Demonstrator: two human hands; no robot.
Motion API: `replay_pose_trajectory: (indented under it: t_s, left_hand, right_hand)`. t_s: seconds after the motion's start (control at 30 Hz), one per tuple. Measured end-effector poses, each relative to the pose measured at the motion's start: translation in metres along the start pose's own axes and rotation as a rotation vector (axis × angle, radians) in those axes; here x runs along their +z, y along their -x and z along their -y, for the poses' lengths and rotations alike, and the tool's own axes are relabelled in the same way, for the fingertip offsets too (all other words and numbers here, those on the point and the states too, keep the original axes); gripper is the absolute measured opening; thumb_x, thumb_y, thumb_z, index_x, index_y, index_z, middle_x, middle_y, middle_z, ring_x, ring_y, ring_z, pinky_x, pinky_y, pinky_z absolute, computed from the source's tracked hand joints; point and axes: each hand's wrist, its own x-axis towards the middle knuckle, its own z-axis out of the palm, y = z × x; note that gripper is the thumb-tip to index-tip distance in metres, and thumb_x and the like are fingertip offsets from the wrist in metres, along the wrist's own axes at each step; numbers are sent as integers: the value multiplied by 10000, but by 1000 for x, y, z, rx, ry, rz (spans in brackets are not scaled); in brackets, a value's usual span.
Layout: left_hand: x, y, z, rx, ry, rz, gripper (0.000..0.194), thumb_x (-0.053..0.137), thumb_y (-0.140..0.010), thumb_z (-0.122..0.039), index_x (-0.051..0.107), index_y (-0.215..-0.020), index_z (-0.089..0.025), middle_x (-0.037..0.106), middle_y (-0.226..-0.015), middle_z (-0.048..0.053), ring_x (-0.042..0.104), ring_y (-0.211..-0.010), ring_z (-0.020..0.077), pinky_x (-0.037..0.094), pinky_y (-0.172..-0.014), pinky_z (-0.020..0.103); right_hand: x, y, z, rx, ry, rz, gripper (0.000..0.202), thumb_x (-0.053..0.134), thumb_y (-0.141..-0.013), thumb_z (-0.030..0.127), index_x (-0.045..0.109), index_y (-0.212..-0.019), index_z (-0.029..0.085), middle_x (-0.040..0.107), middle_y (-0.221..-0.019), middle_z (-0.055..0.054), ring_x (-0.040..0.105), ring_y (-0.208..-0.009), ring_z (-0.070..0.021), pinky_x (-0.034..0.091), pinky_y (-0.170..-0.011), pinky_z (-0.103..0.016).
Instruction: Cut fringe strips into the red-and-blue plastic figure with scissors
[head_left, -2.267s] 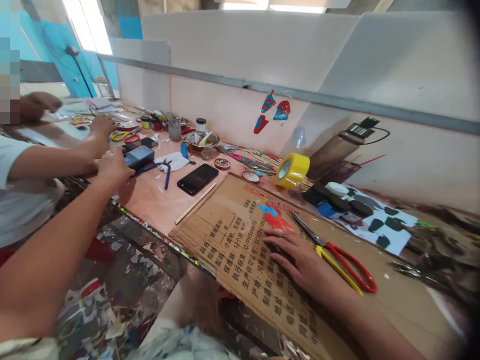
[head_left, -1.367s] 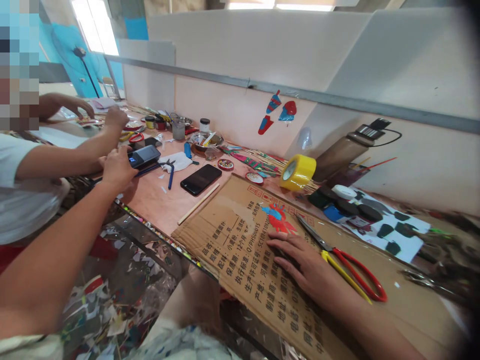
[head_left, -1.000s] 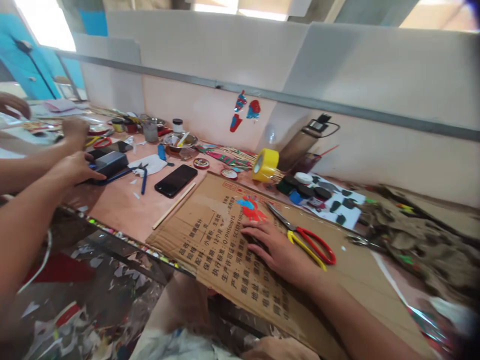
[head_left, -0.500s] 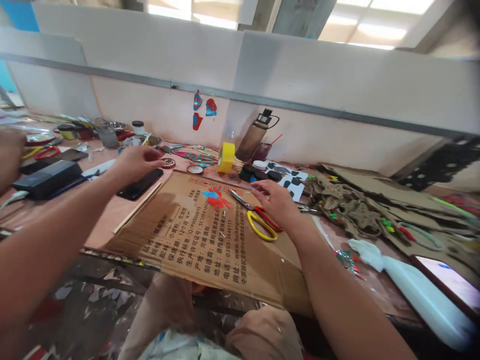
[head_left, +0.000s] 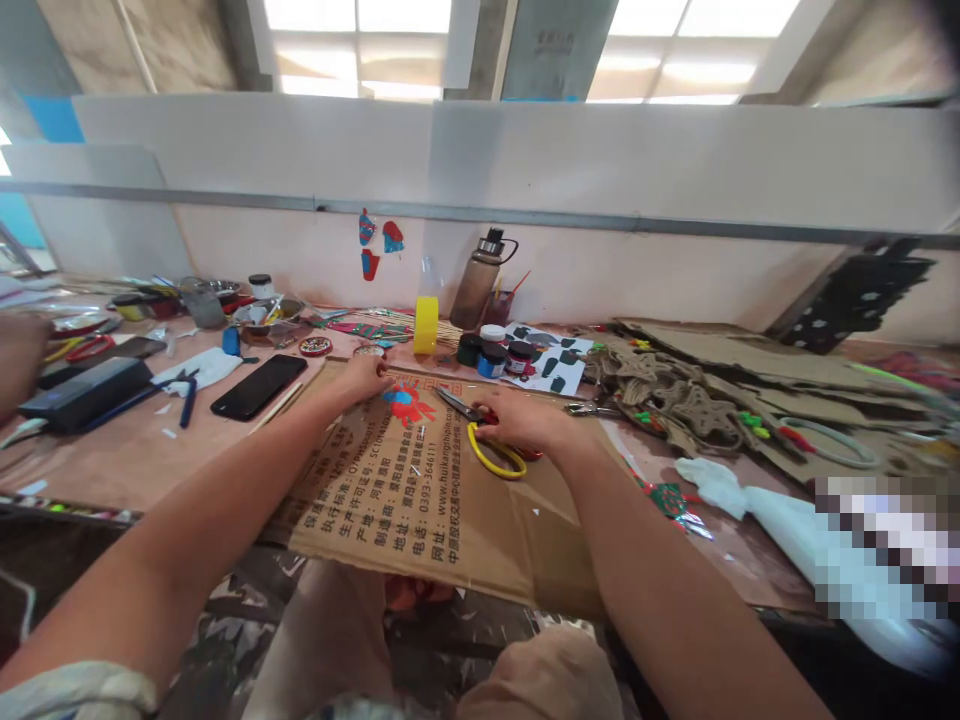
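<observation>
1. One flattened cardboard sheet (head_left: pixel 420 500), printed with black characters, lies on the counter (head_left: pixel 127 460) nearest the person.
2. One pair of scissors (head_left: pixel 487 445), handles yellow and red, blades shut, rests on the sheet; the right hand (head_left: pixel 517 420) lies over the handles, fingers curled on them.
3. The left hand (head_left: pixel 365 378) presses flat, fingers spread, beside one red-and-blue cutout (head_left: pixel 405 403).
4. Farther back: one black phone (head_left: pixel 259 386), three small paint jars (head_left: pixel 491 355), one yellow tape roll (head_left: pixel 425 324), one brown bottle (head_left: pixel 476 285).
</observation>
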Motion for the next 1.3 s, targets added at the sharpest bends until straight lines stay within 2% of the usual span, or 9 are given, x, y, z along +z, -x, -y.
replay_pose_trajectory:
  t_s: [0.17, 0.37, 0.53, 0.63, 0.73, 0.87, 1.03, 1.17, 1.3]
  left_hand:
    - [8, -1, 6, 112, -4, 16, 401, 712, -752, -514, 683, -968, -177, 740, -1064, 137, 679, -1021, 311, 516, -843, 350]
    - [7, -1, 5, 108, 126, 101, 420, 770, -709, -468, 625, -982, -184, 739, -1075, 96, 680, -986, 261, 505, -788, 316]
    - [3, 0, 5, 109, 196, 159, 552, 816, -621, -521, 622, -1013, -185, 718, -934, 47, 666, -870, 229, 475, -700, 297]
    - [6, -1, 8, 108, 257, 170, 558, 843, -586, -454, 633, -1027, -187, 697, -903, 33, 654, -848, 218, 475, -697, 294]
    - [10, -1, 10, 99, 347, 160, 655, 848, -585, -371, 620, -1170, -183, 685, -913, 27, 646, -848, 211, 490, -709, 295]
    - [13, -1, 10, 87, 401, 101, 786, 857, -573, -309, 598, -1297, -149, 680, -1032, 68, 654, -884, 211, 514, -743, 296]
    - [14, -5, 9, 133, 334, 18, 505, 818, -667, -374, 702, -1108, -158, 719, -1004, 88, 676, -908, 248, 522, -802, 321]
    - [18, -7, 6, 179, 333, -10, 359, 784, -686, -277, 718, -1027, -187, 750, -929, 60, 684, -888, 255, 521, -812, 321]
    - [21, -9, 4, 114, 511, -83, 277, 794, -608, -179, 725, -876, -165, 750, -852, 60, 682, -821, 253, 525, -792, 334]
  right_hand:
    - [-1, 1, -2, 69, 68, 51, 263, 611, -895, 294, 747, -1067, 149, 761, -1031, -157, 719, -895, -273, 515, -723, -313]
    - [-4, 2, -4, 236, 129, -20, 324, 601, -918, 270, 716, -1166, 95, 722, -1173, -225, 702, -1055, -340, 531, -838, -375]
    - [1, -8, 4, 143, -24, -233, 280, 547, -987, 269, 723, -1154, 131, 706, -1199, -203, 666, -1122, -292, 501, -972, -371]
    - [13, -14, 14, 38, -160, -317, 274, 569, -980, 244, 703, -1193, 135, 687, -1243, -174, 628, -1185, -269, 467, -1048, -373]
    - [28, -20, 24, -33, -295, -370, 353, 611, -961, 250, 646, -1290, 128, 648, -1317, -169, 587, -1248, -262, 443, -1090, -387]
    - [42, -27, 27, 1, -423, -377, 420, 653, -931, 247, 605, -1325, 111, 619, -1341, -176, 578, -1260, -255, 445, -1091, -400]
    - [49, -36, 24, -15, -471, -427, 376, 674, -916, 267, 635, -1271, 152, 633, -1310, -158, 606, -1204, -247, 464, -1061, -407]
    - [50, -46, 29, 14, -447, -467, 337, 677, -906, 267, 656, -1218, 142, 667, -1216, -146, 632, -1107, -236, 489, -994, -386]
    - [43, -61, 39, 58, -418, -440, 399, 689, -897, 339, 646, -1234, 129, 677, -1208, -154, 644, -1060, -235, 501, -926, -351]
